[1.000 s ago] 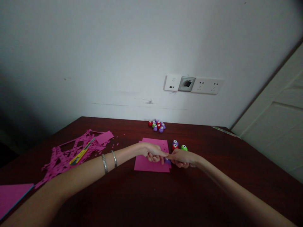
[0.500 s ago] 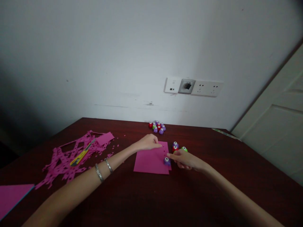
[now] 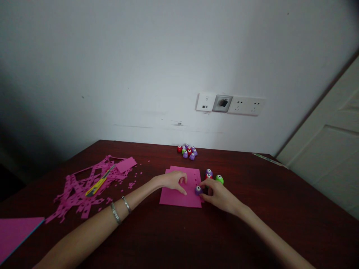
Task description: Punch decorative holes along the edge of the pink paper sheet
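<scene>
A pink paper sheet (image 3: pixel 176 196) lies on the dark red table (image 3: pixel 196 231), with small holes along its right edge. My left hand (image 3: pixel 174 181) rests on the sheet with its fingers spread, pressing it flat. A small purple punch (image 3: pixel 198 190) sits on the sheet's right edge. My right hand (image 3: pixel 217 194) is curled around that punch, fingertips touching it. Just behind the right hand stand a purple punch (image 3: pixel 208 172), a red one partly hidden and a green punch (image 3: pixel 219 179).
A cluster of several small punches (image 3: pixel 187 151) stands near the wall. Pink paper offcuts (image 3: pixel 81 186) with a yellow utility knife (image 3: pixel 99 182) lie at the left. Another pink sheet (image 3: pixel 14 233) is at the near left corner. Wall sockets (image 3: pixel 230 104) are behind; a door (image 3: pixel 328 145) is at right.
My hands were pressed together over the punch on the sheet. They parted; the left now lies flat on the paper and the right has closed around the purple punch.
</scene>
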The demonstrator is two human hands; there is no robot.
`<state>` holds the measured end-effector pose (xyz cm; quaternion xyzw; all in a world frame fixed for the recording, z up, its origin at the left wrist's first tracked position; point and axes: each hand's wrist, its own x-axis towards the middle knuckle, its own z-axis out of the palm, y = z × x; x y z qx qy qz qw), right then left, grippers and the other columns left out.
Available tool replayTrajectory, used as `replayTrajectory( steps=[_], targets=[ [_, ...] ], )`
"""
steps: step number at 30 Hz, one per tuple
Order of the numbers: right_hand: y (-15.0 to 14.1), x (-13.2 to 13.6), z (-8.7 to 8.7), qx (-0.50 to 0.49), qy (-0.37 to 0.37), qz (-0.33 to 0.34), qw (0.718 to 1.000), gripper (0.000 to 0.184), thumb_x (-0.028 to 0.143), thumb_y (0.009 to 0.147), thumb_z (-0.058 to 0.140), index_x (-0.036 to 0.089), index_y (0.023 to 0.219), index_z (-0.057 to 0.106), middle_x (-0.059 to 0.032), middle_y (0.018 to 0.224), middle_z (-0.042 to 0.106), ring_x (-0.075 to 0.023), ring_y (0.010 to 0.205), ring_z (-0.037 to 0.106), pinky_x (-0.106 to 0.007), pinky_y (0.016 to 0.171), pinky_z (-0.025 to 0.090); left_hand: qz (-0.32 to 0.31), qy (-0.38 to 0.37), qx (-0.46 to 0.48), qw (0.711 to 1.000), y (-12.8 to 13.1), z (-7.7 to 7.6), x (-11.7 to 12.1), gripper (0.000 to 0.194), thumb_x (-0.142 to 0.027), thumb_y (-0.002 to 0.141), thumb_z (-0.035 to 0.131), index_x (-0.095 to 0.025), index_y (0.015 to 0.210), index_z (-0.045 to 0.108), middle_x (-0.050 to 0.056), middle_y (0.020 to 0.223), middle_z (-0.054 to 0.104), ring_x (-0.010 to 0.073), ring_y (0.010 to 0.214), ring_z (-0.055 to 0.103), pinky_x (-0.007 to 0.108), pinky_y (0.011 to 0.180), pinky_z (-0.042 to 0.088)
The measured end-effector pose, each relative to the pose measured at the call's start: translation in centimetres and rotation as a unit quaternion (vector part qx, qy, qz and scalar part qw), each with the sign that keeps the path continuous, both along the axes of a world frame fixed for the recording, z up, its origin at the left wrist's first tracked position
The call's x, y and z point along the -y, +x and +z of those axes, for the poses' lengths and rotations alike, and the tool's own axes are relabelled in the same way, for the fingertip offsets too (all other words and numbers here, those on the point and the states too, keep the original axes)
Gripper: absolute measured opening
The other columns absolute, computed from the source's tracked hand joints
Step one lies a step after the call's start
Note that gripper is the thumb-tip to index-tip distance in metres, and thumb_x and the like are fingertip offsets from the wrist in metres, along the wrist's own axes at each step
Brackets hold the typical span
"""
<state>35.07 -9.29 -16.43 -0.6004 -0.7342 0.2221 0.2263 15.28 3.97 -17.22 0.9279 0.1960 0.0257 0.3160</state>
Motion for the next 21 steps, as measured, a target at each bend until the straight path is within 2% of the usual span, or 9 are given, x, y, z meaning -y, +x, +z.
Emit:
replayTrajectory(
  steps=[3,12,21],
  targets=[
    [0.0,0.0,-0.1,-0.005,0.013,0.003,1.000,0.019,0.024,0.074,0.060,0.018,0.091,0.060,-0.0026,0.083,0.057,-0.0111,0.063,0.050,-0.023,0.055,0.041,-0.002,-0.010,0.008,1.000,-0.1,0.0,0.0,0.047,-0.049,0.060,0.070,-0.017,0.090,0.054,0.001,0.087,0.054,0.0134,0.073,0.046,0.023,0.062,0.033],
    [0.5,0.6,0.3,-0.012,-0.007,-0.013,1.000,0.016,0.027,0.073,0.061,0.017,0.086,0.060,-0.0001,0.069,0.057,-0.0112,0.059,0.050,-0.022,0.051,0.039,0.003,-0.013,-0.003,1.000,-0.1,-0.1,0.0,0.049,-0.053,0.059,0.069,-0.018,0.089,0.054,0.001,0.086,0.053,0.0145,0.073,0.045,0.024,0.060,0.033],
    [3.6,2.0,0.0,0.006,0.012,-0.047,0.999,0.016,0.030,0.072,0.059,0.018,0.082,0.062,-0.0011,0.070,0.058,-0.0126,0.059,0.050,-0.024,0.054,0.040,-0.005,-0.025,-0.004,1.000,-0.1,0.0,-0.2,0.048,-0.052,0.058,0.069,-0.018,0.088,0.053,0.002,0.085,0.051,0.0138,0.071,0.045,0.024,0.059,0.034]
  ],
)
